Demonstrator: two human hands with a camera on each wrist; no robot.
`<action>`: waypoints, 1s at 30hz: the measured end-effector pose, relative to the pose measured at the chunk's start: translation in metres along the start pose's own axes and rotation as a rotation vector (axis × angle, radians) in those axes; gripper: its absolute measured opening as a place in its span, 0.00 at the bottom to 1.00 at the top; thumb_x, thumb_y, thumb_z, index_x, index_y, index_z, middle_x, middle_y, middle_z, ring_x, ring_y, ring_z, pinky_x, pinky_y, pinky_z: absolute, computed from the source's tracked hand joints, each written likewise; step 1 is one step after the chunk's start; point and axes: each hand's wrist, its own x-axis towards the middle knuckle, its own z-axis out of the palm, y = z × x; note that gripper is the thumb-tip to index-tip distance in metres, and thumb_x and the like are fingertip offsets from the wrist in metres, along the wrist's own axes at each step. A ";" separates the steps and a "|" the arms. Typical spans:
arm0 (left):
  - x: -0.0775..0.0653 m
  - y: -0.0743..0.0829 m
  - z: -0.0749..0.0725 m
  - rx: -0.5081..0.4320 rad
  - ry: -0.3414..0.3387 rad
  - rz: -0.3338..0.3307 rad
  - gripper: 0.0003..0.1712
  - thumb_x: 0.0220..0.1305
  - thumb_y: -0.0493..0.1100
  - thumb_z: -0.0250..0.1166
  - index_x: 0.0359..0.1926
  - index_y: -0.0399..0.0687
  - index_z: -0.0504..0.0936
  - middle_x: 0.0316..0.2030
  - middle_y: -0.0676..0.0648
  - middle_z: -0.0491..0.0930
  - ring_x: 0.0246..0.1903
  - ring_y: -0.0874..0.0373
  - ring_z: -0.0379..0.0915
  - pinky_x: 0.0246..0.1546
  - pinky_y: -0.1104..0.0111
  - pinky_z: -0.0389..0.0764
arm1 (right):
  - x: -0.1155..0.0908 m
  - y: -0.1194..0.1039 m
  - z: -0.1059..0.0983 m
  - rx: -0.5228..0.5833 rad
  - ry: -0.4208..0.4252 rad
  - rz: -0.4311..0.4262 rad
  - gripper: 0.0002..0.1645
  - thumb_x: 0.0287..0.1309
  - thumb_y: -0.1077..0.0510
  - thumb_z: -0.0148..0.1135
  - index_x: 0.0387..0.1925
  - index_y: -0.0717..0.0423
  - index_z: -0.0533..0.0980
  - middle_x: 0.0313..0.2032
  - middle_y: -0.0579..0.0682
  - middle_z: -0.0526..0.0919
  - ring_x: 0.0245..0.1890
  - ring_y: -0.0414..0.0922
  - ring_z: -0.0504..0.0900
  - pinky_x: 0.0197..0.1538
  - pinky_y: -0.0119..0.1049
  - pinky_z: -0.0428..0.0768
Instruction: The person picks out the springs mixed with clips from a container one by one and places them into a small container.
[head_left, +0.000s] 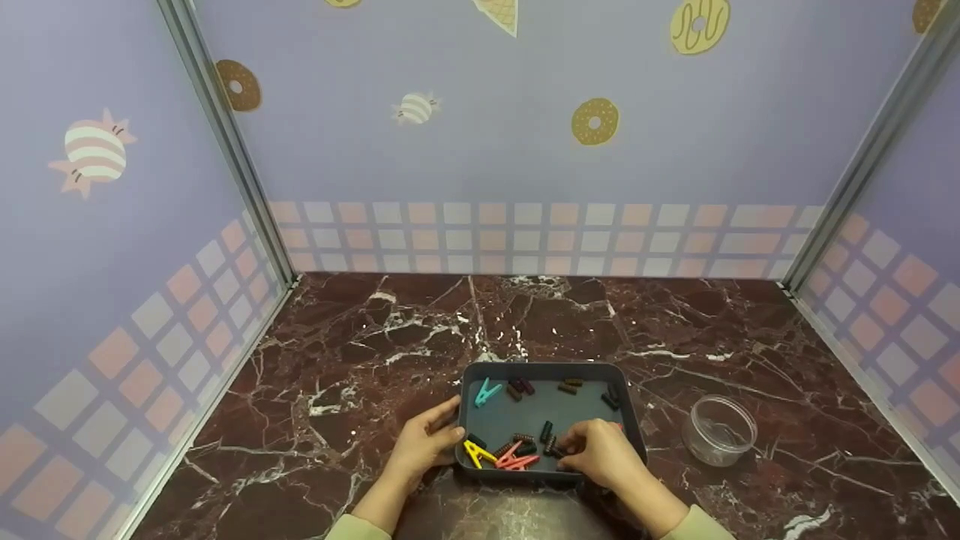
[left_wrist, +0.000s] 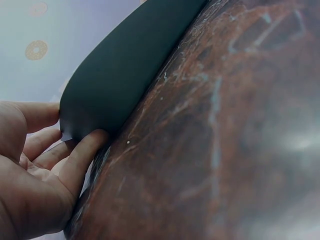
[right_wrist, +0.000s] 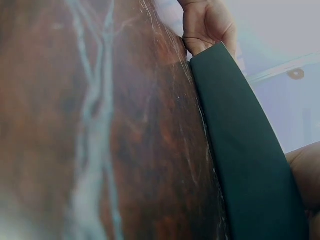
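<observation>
A dark grey rectangular tray (head_left: pixel 555 415) stands on the marbled table. My left hand (head_left: pixel 426 441) rests against its left side, fingers touching the outer wall and thumb at the rim. The left wrist view shows those fingers at the tray's corner. My right hand (head_left: pixel 602 452) reaches inside near the front right, curled fingertips around a small dark ribbed piece (head_left: pixel 556 451). Close by lie other black and brown ribbed pieces (head_left: pixel 547 431). Red clothespins (head_left: pixel 517 461) and a yellow clothespin (head_left: pixel 477 454) lie at the front left, a turquoise clothespin (head_left: pixel 486 392) at the back left.
A clear round plastic tub (head_left: pixel 720 431) stands right of the tray. More brown ribbed pieces (head_left: pixel 570 386) and black ones (head_left: pixel 611 397) lie along the tray's back and right. Patterned panels (head_left: pixel 525 165) enclose the table (head_left: pixel 360 337) at the back and both sides.
</observation>
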 end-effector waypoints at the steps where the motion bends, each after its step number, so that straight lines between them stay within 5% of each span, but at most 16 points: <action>1: 0.000 0.000 0.000 0.002 -0.002 0.001 0.37 0.72 0.36 0.62 0.77 0.33 0.61 0.75 0.25 0.58 0.70 0.31 0.66 0.47 0.49 0.89 | 0.000 0.000 0.000 -0.001 -0.005 -0.005 0.11 0.44 0.63 0.82 0.33 0.56 0.88 0.27 0.46 0.89 0.27 0.39 0.84 0.33 0.35 0.85; 9: 0.002 0.000 0.000 0.005 0.010 -0.001 0.36 0.72 0.35 0.62 0.77 0.34 0.62 0.75 0.25 0.58 0.69 0.32 0.68 0.46 0.49 0.89 | 0.003 0.003 -0.001 -0.027 -0.004 -0.049 0.07 0.47 0.65 0.78 0.32 0.56 0.90 0.28 0.49 0.91 0.27 0.41 0.86 0.33 0.39 0.87; 19: 0.002 0.001 0.000 0.000 0.015 -0.024 0.36 0.72 0.36 0.62 0.77 0.34 0.62 0.75 0.26 0.59 0.70 0.32 0.66 0.46 0.48 0.89 | 0.002 0.004 -0.001 -0.043 0.085 -0.087 0.06 0.47 0.63 0.79 0.29 0.51 0.90 0.29 0.45 0.90 0.28 0.39 0.85 0.31 0.32 0.84; 30: 0.001 0.000 0.000 0.000 0.008 -0.011 0.36 0.72 0.35 0.62 0.77 0.34 0.61 0.75 0.25 0.58 0.69 0.32 0.68 0.46 0.49 0.89 | 0.004 0.009 -0.016 0.117 0.029 -0.103 0.06 0.52 0.61 0.78 0.34 0.55 0.89 0.32 0.49 0.88 0.29 0.38 0.83 0.31 0.28 0.81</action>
